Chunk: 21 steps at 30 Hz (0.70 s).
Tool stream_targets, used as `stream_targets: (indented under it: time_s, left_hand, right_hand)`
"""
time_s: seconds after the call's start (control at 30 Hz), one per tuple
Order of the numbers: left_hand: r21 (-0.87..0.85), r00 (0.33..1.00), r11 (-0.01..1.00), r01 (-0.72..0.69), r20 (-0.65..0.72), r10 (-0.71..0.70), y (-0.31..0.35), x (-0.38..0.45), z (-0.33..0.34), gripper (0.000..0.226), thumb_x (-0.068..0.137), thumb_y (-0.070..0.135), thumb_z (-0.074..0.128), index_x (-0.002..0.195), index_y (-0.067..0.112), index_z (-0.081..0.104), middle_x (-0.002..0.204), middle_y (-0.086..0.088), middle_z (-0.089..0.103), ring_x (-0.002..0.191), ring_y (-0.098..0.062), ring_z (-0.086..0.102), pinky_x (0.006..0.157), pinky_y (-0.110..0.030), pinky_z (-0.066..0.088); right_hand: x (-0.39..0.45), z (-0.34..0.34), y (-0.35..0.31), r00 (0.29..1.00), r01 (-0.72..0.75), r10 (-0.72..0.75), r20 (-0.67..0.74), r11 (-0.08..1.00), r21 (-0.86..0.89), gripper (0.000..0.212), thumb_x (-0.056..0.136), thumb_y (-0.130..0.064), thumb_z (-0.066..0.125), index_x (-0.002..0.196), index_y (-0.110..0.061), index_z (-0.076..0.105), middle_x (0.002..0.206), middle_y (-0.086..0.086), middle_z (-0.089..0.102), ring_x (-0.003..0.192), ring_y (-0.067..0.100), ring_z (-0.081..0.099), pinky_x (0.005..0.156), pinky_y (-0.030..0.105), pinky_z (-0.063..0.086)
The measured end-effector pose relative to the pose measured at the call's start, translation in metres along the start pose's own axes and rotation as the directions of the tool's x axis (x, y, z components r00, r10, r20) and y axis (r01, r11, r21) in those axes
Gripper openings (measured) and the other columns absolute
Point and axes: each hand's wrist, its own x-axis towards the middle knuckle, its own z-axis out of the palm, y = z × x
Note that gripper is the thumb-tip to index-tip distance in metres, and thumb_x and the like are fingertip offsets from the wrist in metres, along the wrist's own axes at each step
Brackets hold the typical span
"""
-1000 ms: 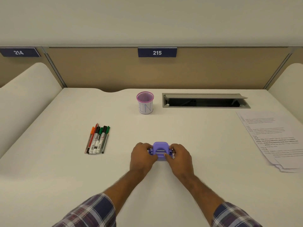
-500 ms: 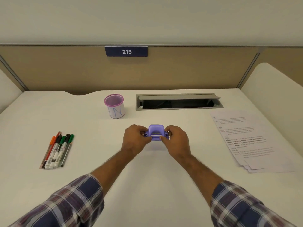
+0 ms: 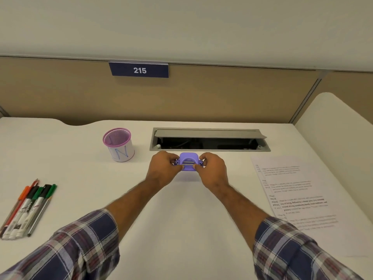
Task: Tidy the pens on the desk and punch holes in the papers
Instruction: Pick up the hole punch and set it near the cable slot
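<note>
Hands meet at the middle of the white desk [image 3: 181,215] in the head view: the left hand [image 3: 161,170] and right hand [image 3: 214,170] each pinch one end of the purple hole punch [image 3: 188,161] with curled fingers, just in front of the open cable tray [image 3: 210,140]. Pens [image 3: 28,207] lie side by side at far left, apart from the pink mesh cup [image 3: 118,145]. Papers [image 3: 296,195] sit fanned at right.
</note>
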Motion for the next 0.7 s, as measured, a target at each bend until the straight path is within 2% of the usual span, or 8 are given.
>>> stream_targets:
  time_s: [0.13,0.23,0.37,0.5,0.6,0.7]
  left_hand:
    - [0.025,1.000,1.000,0.009,-0.008,-0.009,-0.005,0.020,0.012,0.040,0.085,0.034,0.073,0.118,0.012,0.071,0.107,-0.008,0.070,0.085,-0.015,0.055,0.079,-0.026,0.046]
    - [0.054,1.000,0.999,-0.002,-0.017,0.003,-0.010,0.033,0.018,0.038,0.085,0.034,0.073,0.117,0.015,0.071,0.110,-0.006,0.067,0.089,-0.015,0.055,0.085,-0.030,0.051]
    - [0.033,0.999,0.999,0.013,-0.038,-0.012,-0.017,0.046,0.028,0.042,0.085,0.032,0.074,0.123,0.015,0.068,0.115,-0.005,0.065,0.094,-0.018,0.060,0.088,-0.030,0.052]
    - [0.036,0.999,0.999,0.018,-0.051,-0.016,-0.026,0.053,0.039,0.041,0.085,0.031,0.074,0.122,0.014,0.068,0.114,-0.005,0.065,0.089,-0.015,0.056,0.084,-0.026,0.048]
    - [0.044,0.998,0.999,0.005,-0.060,-0.003,-0.032,0.056,0.043,0.038,0.084,0.030,0.074,0.119,0.015,0.069,0.111,-0.005,0.065,0.086,-0.014,0.053,0.081,-0.023,0.044]
    - [0.027,0.998,1.000,0.002,-0.065,-0.001,-0.033,0.056,0.042,0.040,0.084,0.030,0.074,0.120,0.015,0.068,0.113,-0.006,0.065,0.092,-0.017,0.057,0.084,-0.024,0.044]
  right_hand:
    - [0.028,0.014,0.009,1.000,0.006,-0.006,0.021,1.000,-0.001,0.034,0.085,-0.027,0.070,0.114,-0.011,0.062,0.108,0.009,0.066,0.082,0.014,0.051,0.075,0.022,0.042]
    - [0.042,0.026,0.013,1.000,-0.010,0.009,0.028,1.000,0.008,0.035,0.086,-0.028,0.069,0.116,-0.012,0.060,0.110,0.008,0.066,0.084,0.013,0.052,0.082,0.026,0.048]
    - [0.057,0.035,0.016,1.000,-0.010,0.009,0.018,1.000,0.028,0.034,0.086,-0.026,0.069,0.115,-0.013,0.061,0.108,0.007,0.065,0.083,0.013,0.052,0.078,0.022,0.044]
    - [0.062,0.046,0.024,1.000,-0.016,0.015,0.018,0.999,0.042,0.032,0.086,-0.025,0.069,0.114,-0.013,0.060,0.108,0.006,0.065,0.084,0.012,0.052,0.076,0.020,0.042]
    - [0.063,0.054,0.031,1.000,0.008,-0.008,0.008,0.999,0.045,0.031,0.086,-0.024,0.069,0.115,-0.013,0.061,0.110,0.006,0.065,0.085,0.012,0.050,0.081,0.023,0.043]
    - [0.063,0.057,0.030,1.000,0.026,-0.026,-0.004,0.999,0.047,0.031,0.086,-0.022,0.068,0.115,-0.012,0.061,0.110,0.006,0.065,0.086,0.012,0.050,0.082,0.021,0.041]
